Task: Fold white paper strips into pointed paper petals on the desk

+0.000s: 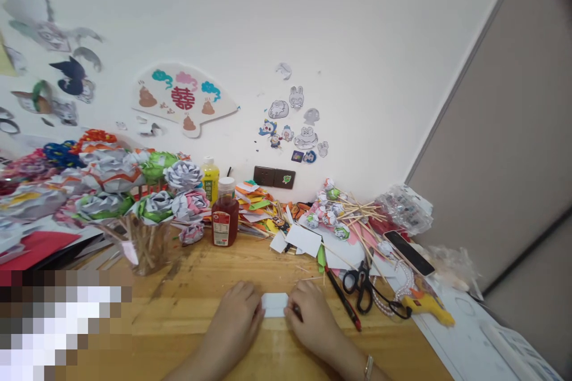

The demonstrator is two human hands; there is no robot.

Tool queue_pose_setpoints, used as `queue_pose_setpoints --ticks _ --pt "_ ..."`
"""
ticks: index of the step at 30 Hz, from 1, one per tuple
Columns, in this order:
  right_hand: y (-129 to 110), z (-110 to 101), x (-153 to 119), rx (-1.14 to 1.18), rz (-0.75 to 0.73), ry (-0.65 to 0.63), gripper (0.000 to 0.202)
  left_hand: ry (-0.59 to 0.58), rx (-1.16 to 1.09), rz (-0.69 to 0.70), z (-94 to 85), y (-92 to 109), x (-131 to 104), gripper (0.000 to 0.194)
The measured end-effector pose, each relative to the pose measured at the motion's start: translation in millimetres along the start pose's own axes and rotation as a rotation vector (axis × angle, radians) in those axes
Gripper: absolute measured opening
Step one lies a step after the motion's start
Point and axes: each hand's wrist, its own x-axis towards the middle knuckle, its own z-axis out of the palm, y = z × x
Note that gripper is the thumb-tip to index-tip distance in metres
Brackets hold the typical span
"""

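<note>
A small piece of folded white paper (274, 305) lies low over the wooden table (187, 297), between my two hands. My left hand (241, 309) grips its left end with the fingers curled. At the other end, my right hand (313, 312) pinches the paper, its thumb toward me. A crease line runs across the paper. Right of my right hand are a dark pen (343, 299) with a red tip and black-handled scissors (361, 286).
A yellow glue gun (429, 308) and a phone (409, 253) lie on the right. Behind are a red-brown bottle (224, 217), paper scraps (254, 205) and small paper flowers on sticks (330, 214). Larger paper flowers (154, 205) stand in a clear container (149, 250) on the left.
</note>
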Motion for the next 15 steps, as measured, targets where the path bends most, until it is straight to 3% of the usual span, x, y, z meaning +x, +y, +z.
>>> queue_pose_setpoints --ticks 10,13,15 --pt "-0.2 3.2 2.5 -0.043 0.038 0.001 0.012 -0.02 0.028 -0.105 -5.7 2.8 1.7 0.011" --pt "-0.9 2.0 2.8 -0.023 0.036 -0.001 0.011 -0.018 0.067 -0.042 -3.7 3.8 0.7 0.011" --pt "-1.7 0.9 2.5 -0.005 0.039 0.0 0.012 -0.014 0.113 0.079 -1.5 4.3 -1.1 0.015"
